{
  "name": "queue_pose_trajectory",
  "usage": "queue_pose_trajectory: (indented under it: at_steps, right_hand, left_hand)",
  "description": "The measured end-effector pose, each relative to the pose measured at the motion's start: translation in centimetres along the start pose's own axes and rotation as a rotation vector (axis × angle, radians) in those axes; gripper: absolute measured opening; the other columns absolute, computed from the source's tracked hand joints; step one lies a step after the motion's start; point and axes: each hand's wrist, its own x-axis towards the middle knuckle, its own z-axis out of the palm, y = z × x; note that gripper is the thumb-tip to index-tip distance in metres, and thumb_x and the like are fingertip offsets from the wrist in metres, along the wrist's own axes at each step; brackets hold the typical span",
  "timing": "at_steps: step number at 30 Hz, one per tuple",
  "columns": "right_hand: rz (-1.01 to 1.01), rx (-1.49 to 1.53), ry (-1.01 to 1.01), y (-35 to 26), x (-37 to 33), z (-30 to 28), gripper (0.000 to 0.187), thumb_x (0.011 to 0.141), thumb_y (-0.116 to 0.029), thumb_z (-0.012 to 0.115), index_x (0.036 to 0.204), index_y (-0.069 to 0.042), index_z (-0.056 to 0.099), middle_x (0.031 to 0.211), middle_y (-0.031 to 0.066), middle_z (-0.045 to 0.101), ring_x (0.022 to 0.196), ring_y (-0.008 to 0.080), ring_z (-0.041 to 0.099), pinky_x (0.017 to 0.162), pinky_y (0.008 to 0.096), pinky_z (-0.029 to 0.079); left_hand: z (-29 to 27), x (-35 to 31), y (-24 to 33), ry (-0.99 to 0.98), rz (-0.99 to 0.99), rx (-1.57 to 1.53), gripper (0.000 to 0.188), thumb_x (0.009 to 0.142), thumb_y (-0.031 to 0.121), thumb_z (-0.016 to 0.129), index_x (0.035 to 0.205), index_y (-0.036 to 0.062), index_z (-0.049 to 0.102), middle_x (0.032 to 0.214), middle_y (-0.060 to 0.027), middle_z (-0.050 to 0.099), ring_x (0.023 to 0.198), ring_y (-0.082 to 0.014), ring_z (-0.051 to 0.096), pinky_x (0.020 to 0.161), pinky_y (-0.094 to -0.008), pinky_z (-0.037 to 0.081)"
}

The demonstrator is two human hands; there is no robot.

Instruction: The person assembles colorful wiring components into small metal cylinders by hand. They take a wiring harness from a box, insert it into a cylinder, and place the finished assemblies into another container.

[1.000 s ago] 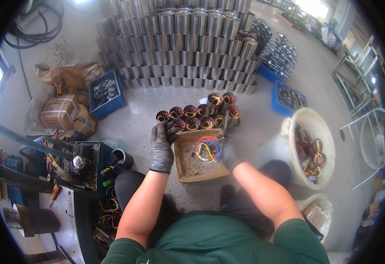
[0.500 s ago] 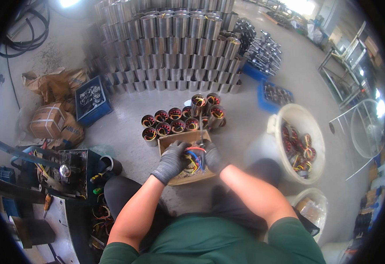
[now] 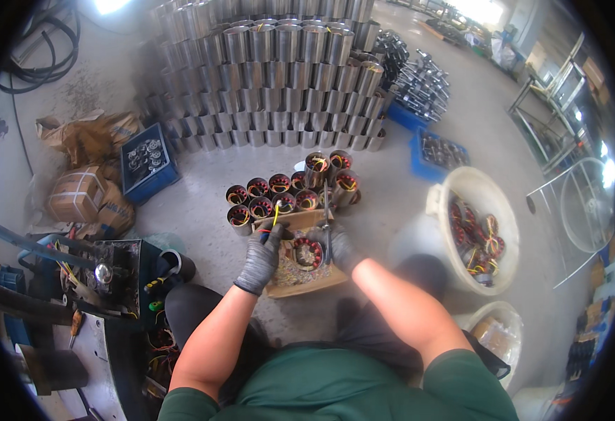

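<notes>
Cardboard box (image 3: 306,288): one, brown, open-topped; small multicoloured scraps inside.
Wound ring (image 3: 309,254): one, round, red segments about its rim; within the box's outline, toward its right side. Whether it rests on the scraps or is held just above them cannot be told.
Left hand (image 3: 261,254): grey glove, over the left side of the box; fingers pinched narrow on wires (image 3: 275,219), the yellow plainest, with red and blue, their ends rising past the box's far edge.
Right hand (image 3: 342,250): grey glove, blurred, at the right side of the box; closed on a long metal tool (image 3: 326,200), which reaches past the box's far edge. Exact finger placement unclear.
Short cylinders (image 3: 279,184): a cluster, metal-sleeved, red and yellow inside; just beyond the box.
Steel sleeves (image 3: 272,98): many, stacked in rows; well beyond the box.
White tub (image 3: 510,217): one, round, holding further wound parts; right of the box, well apart.
Blue crate (image 3: 154,182): one, holding metal parts; beyond the box, to its left.
</notes>
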Motion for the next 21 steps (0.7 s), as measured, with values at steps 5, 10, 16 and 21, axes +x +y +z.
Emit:
queue_pose_trajectory:
  at_steps: [5,10,16,21]
  right_hand:
    - [-0.062,-0.234,0.011,-1.3,-1.7,1.1,0.039,0.077,-0.008,0.077,0.107,-0.003,0.053,0.088,0.0061,0.06,0.078,0.0151,0.06,0.071,0.0291,0.053]
    - [-0.231,-0.137,-0.05,-3.3,-3.4,3.0,0.038,0.078,-0.002,0.074,0.106,-0.005,0.048,0.087,0.0071,0.058,0.078,0.0141,0.059,0.074,0.0291,0.054]
    - [-0.464,-0.435,-0.163,-4.7,-5.5,4.5,0.037,0.078,-0.002,0.073,0.105,-0.008,0.049,0.09,0.0054,0.06,0.076,0.0117,0.059,0.071,0.0277,0.053]
    - [-0.508,-0.637,-0.156,-2.6,-4.1,3.8,0.048,0.08,-0.003,0.072,0.119,-0.007,0.045,0.095,0.0033,0.056,0.081,0.0093,0.057,0.074,0.0284,0.051]
  left_hand:
    - [-0.1,-0.1,0.4,0.023,-0.016,0.127,0.024,0.1,0.021,0.049,0.102,0.0009,0.061,0.071,-0.0023,0.059,0.059,-0.0103,0.052,0.056,-0.0259,0.044]
    - [-0.3,-0.2,-3.0,-0.17,-0.071,0.404,0.014,0.097,0.016,0.056,0.104,0.0054,0.06,0.073,0.0006,0.055,0.057,-0.0075,0.051,0.052,-0.0233,0.043]
    - [-0.2,-0.9,-2.4,-0.157,0.356,0.723,0.027,0.082,0.006,0.061,0.109,0.0042,0.06,0.074,-0.0209,0.062,0.072,-0.0389,0.063,0.066,-0.046,0.049]
    - [0.3,-0.9,-3.0,-0.478,-0.018,0.763,0.035,0.084,-0.005,0.055,0.118,0.0058,0.059,0.089,-0.0134,0.068,0.08,-0.0199,0.063,0.078,-0.034,0.05]
